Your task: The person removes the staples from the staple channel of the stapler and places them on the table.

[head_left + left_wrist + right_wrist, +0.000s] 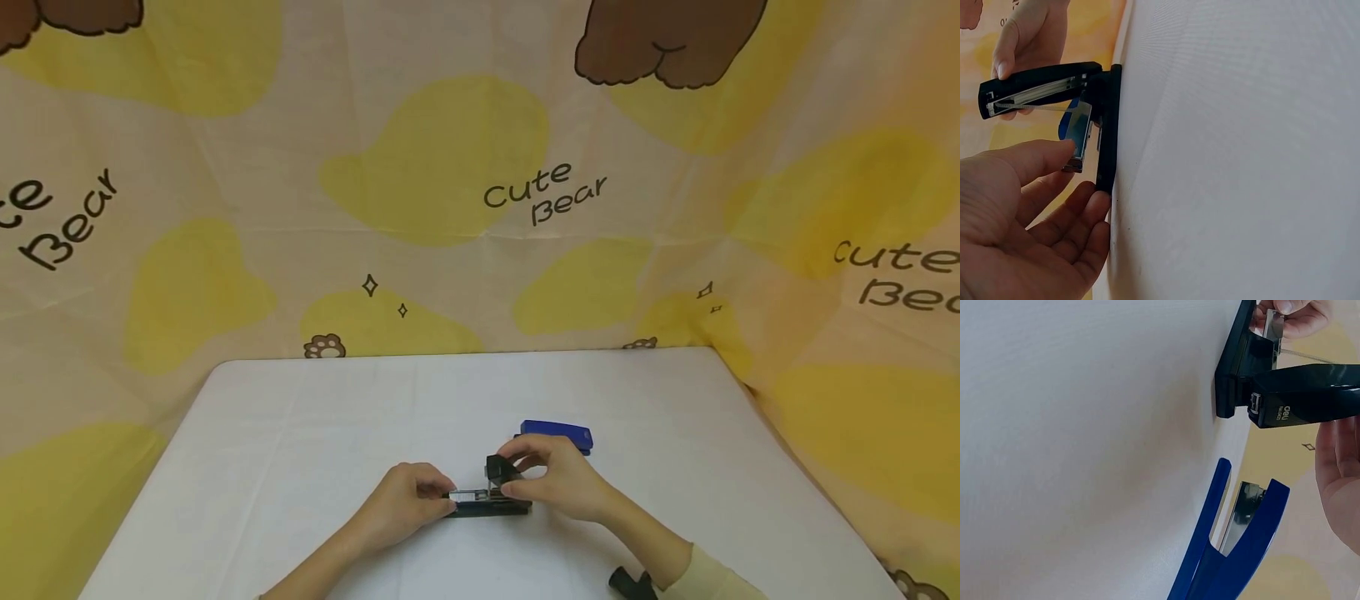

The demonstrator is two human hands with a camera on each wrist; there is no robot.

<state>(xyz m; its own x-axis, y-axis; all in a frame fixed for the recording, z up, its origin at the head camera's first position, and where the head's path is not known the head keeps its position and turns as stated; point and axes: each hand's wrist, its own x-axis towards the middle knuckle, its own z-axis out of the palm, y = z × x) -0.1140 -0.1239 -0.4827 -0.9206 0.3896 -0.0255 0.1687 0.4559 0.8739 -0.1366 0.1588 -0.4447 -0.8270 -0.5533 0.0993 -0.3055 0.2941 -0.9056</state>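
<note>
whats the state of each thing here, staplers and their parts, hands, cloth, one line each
Black stapler: opened up, base down on the table
Black stapler's lid: raised clear of the tray
Metal tray: uncovered
Thin spring: stretched between tray and lid
Blue stapler: on the table, not held
Left hand: holding the black stapler's tray end
Right hand: gripping the raised lid
Patterned cloth: hanging, lightly creased
</note>
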